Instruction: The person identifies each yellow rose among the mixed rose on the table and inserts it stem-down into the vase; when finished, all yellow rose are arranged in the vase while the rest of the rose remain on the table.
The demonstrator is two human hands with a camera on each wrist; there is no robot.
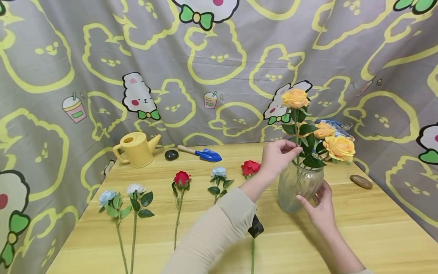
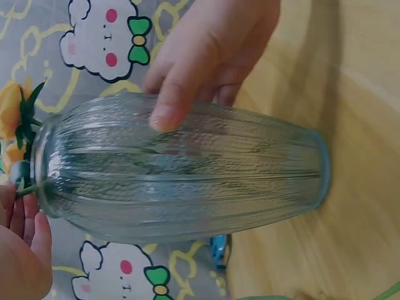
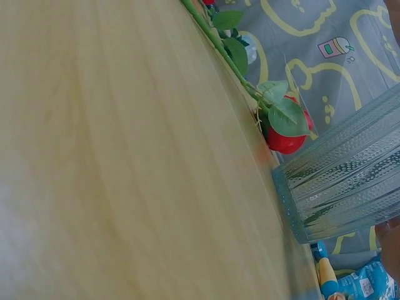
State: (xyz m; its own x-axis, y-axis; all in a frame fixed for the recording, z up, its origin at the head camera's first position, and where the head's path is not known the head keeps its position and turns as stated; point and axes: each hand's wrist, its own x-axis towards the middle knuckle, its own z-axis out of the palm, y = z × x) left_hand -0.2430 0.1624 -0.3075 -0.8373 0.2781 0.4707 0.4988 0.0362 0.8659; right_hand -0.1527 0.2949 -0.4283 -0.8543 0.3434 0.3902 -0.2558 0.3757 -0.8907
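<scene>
A ribbed clear glass vase [image 1: 301, 190] stands on the table, holding several yellow-orange roses [image 1: 338, 148]. My left hand [image 1: 278, 156] is above its rim, pinching the stem of a tall yellow rose [image 1: 295, 99] between thumb and fingers. That stem passes down into the vase mouth. Low on the vase's right side, my right hand [image 1: 321, 209] grips the glass, thumb in front and fingers partly hidden behind. In the left wrist view, the right thumb [image 2: 169, 112] lies against the glass, and the left hand [image 2: 25, 244] shows at the rim.
Left of the vase lie red roses [image 1: 182, 179], a pale blue rose [image 1: 219, 173] and a white rose [image 1: 135, 188]. Farther back are a yellow watering can [image 1: 137, 150], a black stone [image 1: 171, 155] and a blue trowel [image 1: 208, 155]. A brown oval piece [image 1: 361, 181] lies at right.
</scene>
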